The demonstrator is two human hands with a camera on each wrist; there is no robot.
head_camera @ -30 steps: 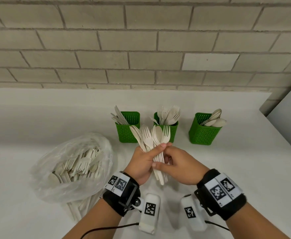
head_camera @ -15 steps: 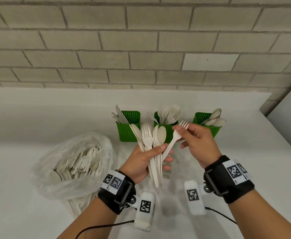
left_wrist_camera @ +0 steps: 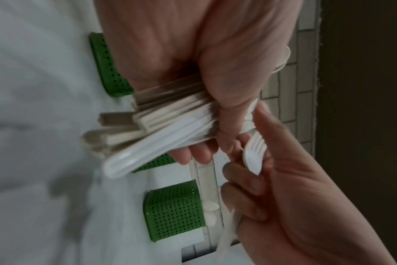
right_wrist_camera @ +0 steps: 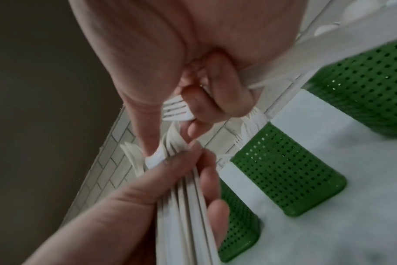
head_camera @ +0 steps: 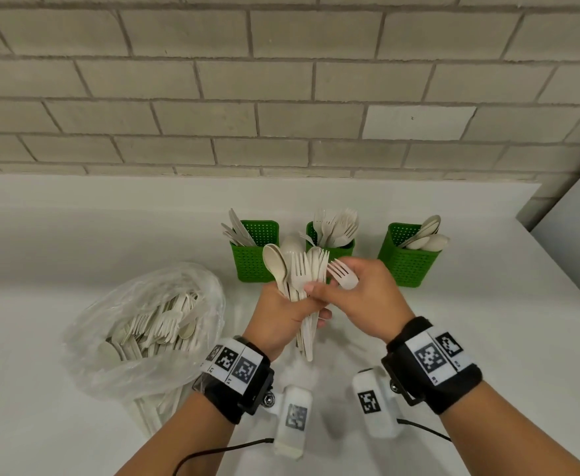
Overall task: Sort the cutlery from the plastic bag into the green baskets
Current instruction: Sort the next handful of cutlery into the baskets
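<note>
My left hand (head_camera: 290, 312) grips a fanned bundle of pale spoons and forks (head_camera: 297, 269), heads up, in front of the baskets. Close on its right, my right hand (head_camera: 359, 295) holds one fork (head_camera: 343, 276) tucked under its fingers while its fingertips touch the bundle. The left wrist view shows the bundle's handles (left_wrist_camera: 161, 125) and that fork (left_wrist_camera: 253, 156). Behind stand three green baskets: the left (head_camera: 256, 255) holds knives, the middle (head_camera: 341, 247) forks, the right (head_camera: 407, 262) spoons. A clear plastic bag (head_camera: 144, 324) of cutlery lies at the left.
The white counter (head_camera: 470, 338) ends at a brick wall (head_camera: 281, 97) behind the baskets. Its right edge (head_camera: 577, 290) runs diagonally past the right basket. A grey panel (head_camera: 577, 207) stands beyond that edge.
My right hand drew one fork out of the bundle up to the right, then came back to the bundle, still holding it. The left hand stayed nearly in place.
</note>
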